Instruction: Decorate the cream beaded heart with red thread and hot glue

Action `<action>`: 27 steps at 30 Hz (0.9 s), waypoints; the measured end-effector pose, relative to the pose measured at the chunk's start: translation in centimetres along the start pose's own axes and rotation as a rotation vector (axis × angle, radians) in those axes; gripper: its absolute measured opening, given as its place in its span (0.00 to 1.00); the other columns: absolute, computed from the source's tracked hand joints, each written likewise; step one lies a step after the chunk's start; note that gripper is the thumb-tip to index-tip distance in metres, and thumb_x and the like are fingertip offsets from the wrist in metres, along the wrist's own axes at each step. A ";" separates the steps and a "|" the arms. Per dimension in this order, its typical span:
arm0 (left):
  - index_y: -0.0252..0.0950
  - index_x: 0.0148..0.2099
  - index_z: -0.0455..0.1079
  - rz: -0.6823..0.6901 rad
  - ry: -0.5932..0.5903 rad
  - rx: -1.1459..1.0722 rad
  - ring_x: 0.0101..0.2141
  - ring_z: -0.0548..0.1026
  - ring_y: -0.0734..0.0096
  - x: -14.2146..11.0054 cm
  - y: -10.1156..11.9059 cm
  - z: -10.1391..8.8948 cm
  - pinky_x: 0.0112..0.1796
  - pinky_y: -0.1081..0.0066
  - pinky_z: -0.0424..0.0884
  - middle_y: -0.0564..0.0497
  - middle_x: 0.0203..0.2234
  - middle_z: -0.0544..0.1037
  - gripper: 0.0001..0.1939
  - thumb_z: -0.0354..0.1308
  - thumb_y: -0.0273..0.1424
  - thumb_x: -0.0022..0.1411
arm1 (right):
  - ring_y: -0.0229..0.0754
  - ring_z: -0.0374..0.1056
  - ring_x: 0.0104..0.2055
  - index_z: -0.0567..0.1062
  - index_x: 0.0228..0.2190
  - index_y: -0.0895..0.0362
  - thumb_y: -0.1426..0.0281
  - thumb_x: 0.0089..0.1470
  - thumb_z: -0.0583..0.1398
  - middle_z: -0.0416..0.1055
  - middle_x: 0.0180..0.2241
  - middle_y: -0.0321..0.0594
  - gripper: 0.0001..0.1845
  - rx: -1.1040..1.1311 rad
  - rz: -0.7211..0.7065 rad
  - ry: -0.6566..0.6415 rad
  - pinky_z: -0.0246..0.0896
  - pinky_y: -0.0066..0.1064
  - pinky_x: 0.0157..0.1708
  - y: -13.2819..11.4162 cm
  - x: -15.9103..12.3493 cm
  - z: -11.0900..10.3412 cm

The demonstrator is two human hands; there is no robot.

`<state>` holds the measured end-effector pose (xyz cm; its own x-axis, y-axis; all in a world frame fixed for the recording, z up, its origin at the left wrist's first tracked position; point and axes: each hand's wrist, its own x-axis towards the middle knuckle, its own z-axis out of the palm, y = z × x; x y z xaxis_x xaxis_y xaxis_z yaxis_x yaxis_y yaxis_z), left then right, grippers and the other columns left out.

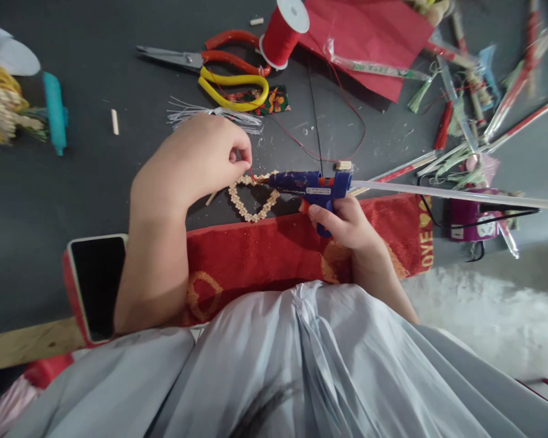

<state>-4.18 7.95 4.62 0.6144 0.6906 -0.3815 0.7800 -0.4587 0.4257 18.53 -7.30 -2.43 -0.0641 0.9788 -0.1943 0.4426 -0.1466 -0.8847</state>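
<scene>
A blue hot glue gun (296, 182) is gripped in my right hand (340, 222), its tip pointing left and a long clear glue stick (438, 193) running out of its back. My left hand (219, 146) pinches the end of a thin red thread (252, 173) just above the nozzle. Below them on the table lies a heart-shaped ring of small beige pieces (251, 215). The nozzle tip meets the ring's upper edge; whether it touches cannot be made out. A small thin stick (211, 198) lies left of the ring.
Scissors (178, 58) with orange and yellow handles and a red thread spool (281, 36) lie at the back. Red paper (369, 36) and several wrapped sticks fill the right. A red towel (256, 255) covers the near edge, with a phone (97, 286) at its left.
</scene>
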 end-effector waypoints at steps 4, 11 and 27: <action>0.38 0.41 0.82 0.078 0.069 -0.086 0.39 0.77 0.58 0.8 0.1 1.1 0.43 0.64 0.67 0.46 0.33 0.82 0.18 0.52 0.39 0.62 | 0.36 0.57 0.22 0.65 0.19 0.53 0.44 0.60 0.57 0.63 0.18 0.36 0.31 -0.023 0.007 -0.008 0.54 0.33 0.24 0.1 0.0 0.0; 0.40 0.41 0.82 0.114 0.047 -0.203 0.45 0.78 0.54 1.9 -0.3 2.2 0.44 0.64 0.71 0.45 0.37 0.85 0.17 0.53 0.38 0.61 | 0.37 0.57 0.22 0.63 0.17 0.53 0.37 0.58 0.54 0.63 0.17 0.37 0.35 -0.027 0.019 -0.005 0.55 0.33 0.23 0.0 0.0 0.1; 0.38 0.39 0.82 0.092 0.029 -0.134 0.35 0.77 0.61 1.4 -0.6 1.5 0.42 0.65 0.70 0.47 0.33 0.83 0.16 0.54 0.38 0.59 | 0.41 0.68 0.29 0.73 0.25 0.55 0.44 0.58 0.59 0.70 0.23 0.39 0.28 0.107 0.023 0.061 0.63 0.32 0.29 0.4 -0.2 0.3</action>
<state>-3.62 8.34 2.59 0.6771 0.6658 -0.3133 0.6966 -0.4429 0.5644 18.45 -7.59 -2.88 0.0007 0.9814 -0.1922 0.3453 -0.1806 -0.9209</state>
